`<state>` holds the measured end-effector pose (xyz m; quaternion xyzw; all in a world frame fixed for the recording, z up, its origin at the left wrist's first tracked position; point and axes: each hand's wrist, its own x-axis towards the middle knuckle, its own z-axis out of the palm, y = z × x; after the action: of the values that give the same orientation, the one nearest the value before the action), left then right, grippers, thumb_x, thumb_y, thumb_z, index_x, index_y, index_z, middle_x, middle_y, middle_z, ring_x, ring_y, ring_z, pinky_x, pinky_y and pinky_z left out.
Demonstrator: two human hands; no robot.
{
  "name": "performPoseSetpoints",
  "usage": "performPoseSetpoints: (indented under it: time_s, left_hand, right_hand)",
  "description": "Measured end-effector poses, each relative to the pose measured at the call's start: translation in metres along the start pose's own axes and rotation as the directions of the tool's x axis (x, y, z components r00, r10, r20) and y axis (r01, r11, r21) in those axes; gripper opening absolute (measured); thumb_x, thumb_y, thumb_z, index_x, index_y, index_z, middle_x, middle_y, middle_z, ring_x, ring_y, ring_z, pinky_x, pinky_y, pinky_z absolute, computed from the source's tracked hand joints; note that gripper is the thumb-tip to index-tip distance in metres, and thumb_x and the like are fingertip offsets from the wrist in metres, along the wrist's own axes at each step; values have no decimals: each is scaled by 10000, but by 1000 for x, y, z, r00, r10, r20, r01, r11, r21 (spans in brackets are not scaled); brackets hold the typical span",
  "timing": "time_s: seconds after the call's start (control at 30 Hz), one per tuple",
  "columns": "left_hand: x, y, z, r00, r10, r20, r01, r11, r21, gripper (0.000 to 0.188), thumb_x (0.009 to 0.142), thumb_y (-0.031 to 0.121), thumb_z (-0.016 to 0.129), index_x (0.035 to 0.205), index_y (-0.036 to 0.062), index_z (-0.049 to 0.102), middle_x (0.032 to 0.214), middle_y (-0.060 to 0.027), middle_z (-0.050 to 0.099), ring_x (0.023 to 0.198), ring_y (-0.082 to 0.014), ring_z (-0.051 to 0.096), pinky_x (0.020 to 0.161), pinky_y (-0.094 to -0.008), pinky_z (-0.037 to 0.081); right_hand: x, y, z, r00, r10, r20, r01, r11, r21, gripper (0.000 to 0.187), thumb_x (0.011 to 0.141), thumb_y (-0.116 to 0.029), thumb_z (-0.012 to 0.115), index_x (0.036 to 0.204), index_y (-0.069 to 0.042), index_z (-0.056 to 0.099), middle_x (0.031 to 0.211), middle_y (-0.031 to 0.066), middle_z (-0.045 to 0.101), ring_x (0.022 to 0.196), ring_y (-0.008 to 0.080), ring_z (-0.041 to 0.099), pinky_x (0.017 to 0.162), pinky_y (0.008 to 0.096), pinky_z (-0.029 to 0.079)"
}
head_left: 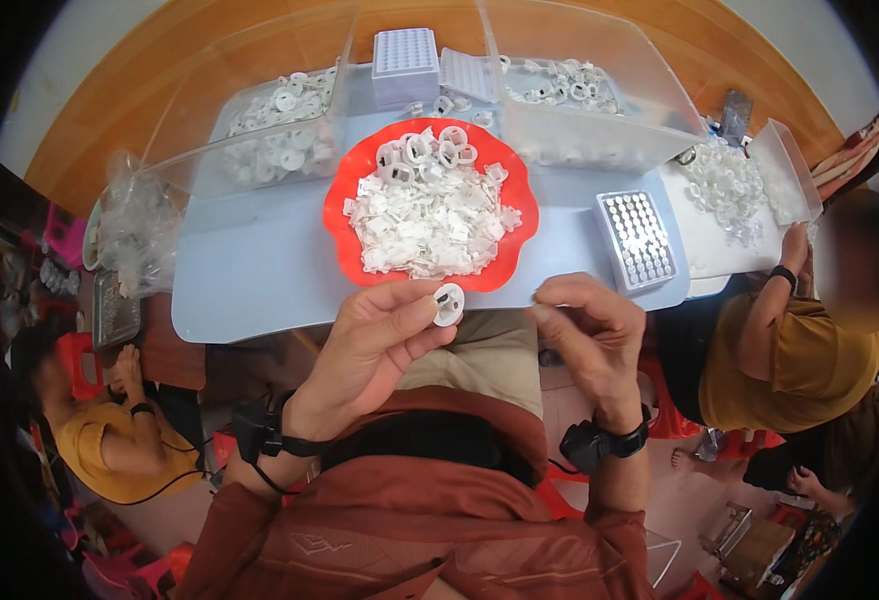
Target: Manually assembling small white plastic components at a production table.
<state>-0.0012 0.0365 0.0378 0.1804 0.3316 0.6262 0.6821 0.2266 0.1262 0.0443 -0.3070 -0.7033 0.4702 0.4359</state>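
My left hand (pixel 369 338) pinches a round white plastic part (pixel 451 306) with a small dark piece at its middle, just off the near rim of a red scalloped bowl (pixel 516 235). To the right, my right hand (pixel 597 335) has its thumb and forefinger brought together; whatever is between them, if anything, is too small to make out. The two hands are apart. Inside the bowl lies a heap of small flat white plastic pieces (pixel 429 225), and several white rings (pixel 417 150) rest at its far side.
A white tray with silvery round discs (pixel 639 235) stands right of the bowl on the pale blue table (pixel 249 270). Clear bins (pixel 309 150) (pixel 599 140) of white parts and a white box (pixel 405 70) stand behind. People in yellow (pixel 799 350) (pixel 119 450) sit at both sides.
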Motion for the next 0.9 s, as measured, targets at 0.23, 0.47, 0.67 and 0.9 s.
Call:
performPoseSetpoints:
  time_s: [0.23, 0.47, 0.67, 0.9]
  left_hand:
    - [-2, 2, -3, 1000, 6, -8, -6, 1000, -14, 246, 960, 84, 638, 1180, -24, 643, 1112, -131, 690, 984, -189, 695, 886, -309, 604]
    - [-2, -3, -9, 1000, 25, 14, -25, 999, -40, 240, 953, 60, 639, 1181, -17, 646, 1111, -126, 694, 981, -187, 696, 890, -307, 601]
    - [-4, -7, -12, 996, 81, 36, -80, 996, -32, 229, 950, 48, 641, 1171, -12, 654, 1107, -123, 696, 998, -189, 691, 899, -311, 596]
    - [-8, -10, -11, 993, 110, 49, -112, 993, 42, 230, 944, 34, 645, 1169, -15, 654, 1112, -125, 697, 1005, -186, 689, 912, -320, 580]
  right_hand:
    - [9, -9, 40, 993, 23, 113, -47, 977, 208, 136, 846, 72, 687, 968, 13, 701, 936, 63, 694, 795, 89, 631, 673, 227, 494]
    - [10, -15, 56, 992, -76, 99, 73, 997, 29, 147, 840, 85, 664, 966, 14, 692, 924, 121, 697, 775, 175, 676, 668, 271, 528]
    - [8, -16, 63, 993, -98, 66, 100, 995, -14, 147, 821, 76, 682, 953, 12, 690, 905, 126, 701, 778, 192, 696, 680, 284, 543]
    - [5, -24, 66, 998, -36, 43, 36, 999, 9, 115, 816, 60, 693, 923, 19, 679, 885, 124, 708, 781, 184, 728, 687, 269, 567]
